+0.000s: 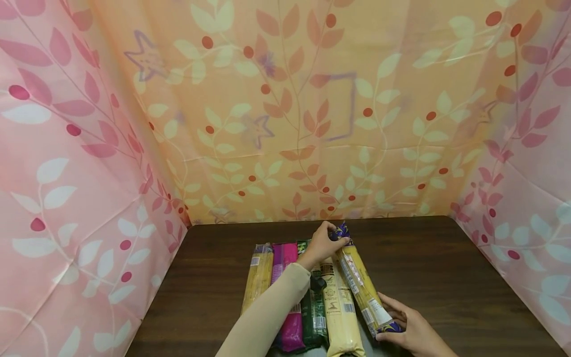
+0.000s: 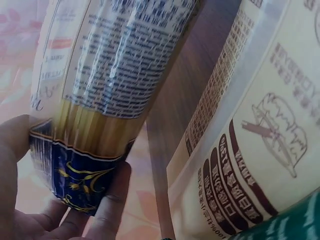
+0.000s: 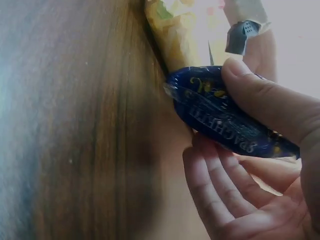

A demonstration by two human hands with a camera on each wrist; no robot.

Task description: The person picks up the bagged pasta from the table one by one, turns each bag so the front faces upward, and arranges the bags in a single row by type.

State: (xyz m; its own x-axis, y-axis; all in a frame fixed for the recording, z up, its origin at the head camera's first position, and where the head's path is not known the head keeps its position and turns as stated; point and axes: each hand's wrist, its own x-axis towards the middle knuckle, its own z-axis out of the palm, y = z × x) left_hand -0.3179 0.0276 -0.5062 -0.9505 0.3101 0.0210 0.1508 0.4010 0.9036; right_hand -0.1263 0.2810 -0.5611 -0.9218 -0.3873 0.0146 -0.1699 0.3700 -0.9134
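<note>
Spaghetti pkt (image 1: pixel 363 283); fine print (image 2: pixel 122 62) illegible

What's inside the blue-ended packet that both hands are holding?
Yellow spaghetti strands show through the spaghetti packet; whatever its blue ends and printed label cover can't be seen.

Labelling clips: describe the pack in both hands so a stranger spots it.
On the dark brown table, find the row of long packs. At its right end in the head view, a spaghetti pack slants between left hand and right hand. Dark blue, gold-patterned ends set it apart from the cream pack alongside.
</note>
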